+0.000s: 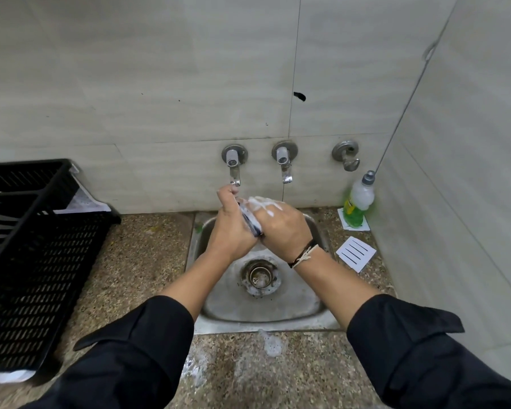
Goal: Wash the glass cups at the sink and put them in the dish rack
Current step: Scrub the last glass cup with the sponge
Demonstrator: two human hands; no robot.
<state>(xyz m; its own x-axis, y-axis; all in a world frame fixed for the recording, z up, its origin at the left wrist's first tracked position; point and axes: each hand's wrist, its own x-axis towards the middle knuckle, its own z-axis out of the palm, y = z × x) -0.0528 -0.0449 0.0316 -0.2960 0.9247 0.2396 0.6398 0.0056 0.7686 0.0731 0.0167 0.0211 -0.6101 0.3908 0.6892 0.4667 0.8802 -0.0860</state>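
Note:
Over the steel sink (278, 312) I hold a glass cup (250, 222) between both hands, just below the left tap (233, 169). Only a thin dark-edged strip of the cup shows between my palms. My left hand (229, 228) grips it from the left, with the fingers curled up by the tap's spout. My right hand (285, 228) wraps it from the right, and white foam covers that hand's fingers. The black plastic dish rack (42, 261) stands on the counter to the left, and I see no cups in it.
A second tap (285, 169) and a wall valve (347, 156) are to the right. A green dish soap bottle (359, 202) and a white slotted soap tray (356, 252) sit right of the sink. Foam patches (272, 346) lie on the speckled counter in front.

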